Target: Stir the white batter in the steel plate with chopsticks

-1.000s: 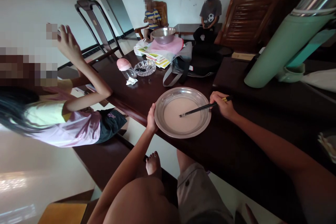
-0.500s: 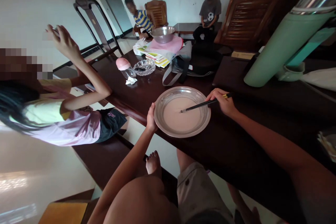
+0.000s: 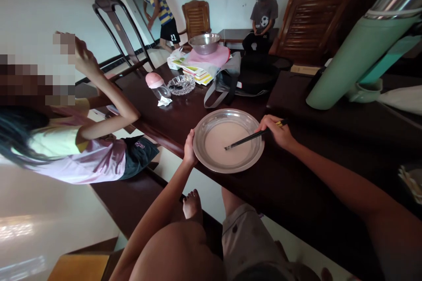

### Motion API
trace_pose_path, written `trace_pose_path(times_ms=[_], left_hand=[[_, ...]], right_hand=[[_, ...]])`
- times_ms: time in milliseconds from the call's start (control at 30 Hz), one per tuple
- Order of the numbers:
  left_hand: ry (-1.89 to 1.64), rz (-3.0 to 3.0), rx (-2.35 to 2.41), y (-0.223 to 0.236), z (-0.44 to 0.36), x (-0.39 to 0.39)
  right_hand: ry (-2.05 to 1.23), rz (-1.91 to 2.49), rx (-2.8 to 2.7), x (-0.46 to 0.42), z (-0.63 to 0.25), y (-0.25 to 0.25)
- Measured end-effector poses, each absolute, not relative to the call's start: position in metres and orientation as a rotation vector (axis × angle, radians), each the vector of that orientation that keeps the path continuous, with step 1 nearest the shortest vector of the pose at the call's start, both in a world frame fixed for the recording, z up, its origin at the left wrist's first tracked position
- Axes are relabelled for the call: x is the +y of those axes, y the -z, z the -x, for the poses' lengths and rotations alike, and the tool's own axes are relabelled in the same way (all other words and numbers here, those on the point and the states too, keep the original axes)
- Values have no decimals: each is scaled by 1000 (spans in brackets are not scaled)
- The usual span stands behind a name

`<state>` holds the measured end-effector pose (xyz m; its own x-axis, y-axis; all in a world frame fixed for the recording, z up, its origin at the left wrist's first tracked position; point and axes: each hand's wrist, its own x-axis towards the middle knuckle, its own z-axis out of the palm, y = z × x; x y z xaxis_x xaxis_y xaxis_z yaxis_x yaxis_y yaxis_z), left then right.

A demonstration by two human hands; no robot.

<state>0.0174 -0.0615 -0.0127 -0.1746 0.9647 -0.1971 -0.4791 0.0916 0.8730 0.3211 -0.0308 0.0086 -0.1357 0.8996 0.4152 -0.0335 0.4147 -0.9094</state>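
The left hand point(image 3: 190, 149) grips the near-left rim of a metal basin point(image 3: 230, 169), thumb lying along its edge, while the right hand point(image 3: 277, 131) pinches black chopsticks point(image 3: 245, 139) with gold bands, their tips in the pale liquid point(image 3: 224, 134). The basin rests on the dark table point(image 3: 178, 116), between the two hands. Ahead of the left hand are a crumpled tissue point(image 3: 165, 101), a pink-capped bottle point(image 3: 158, 85) and a glass dish point(image 3: 181, 85); beyond and right of the right hand stands a green flask point(image 3: 356, 66). Far ahead of the left hand, black shorts point(image 3: 170, 32) read "21"; a grey T-shirt point(image 3: 265, 11) farther right carries a football print, with lettering below probably too small to read. Dark shorts point(image 3: 140, 151) left of the left hand bear a pinkish, illegible mark.
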Motion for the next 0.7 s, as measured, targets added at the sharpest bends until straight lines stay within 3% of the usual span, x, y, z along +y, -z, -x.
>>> trace_pose_path(times_ms=[200,700], left_hand=[[-1448,-615,1066,14,-18,-61],[-1461,-613,1046,15,-17,-60]], right_hand=[[-826,872,-1418,-28,-324,-8],[-909,868,-1584,-30,-322,-9]])
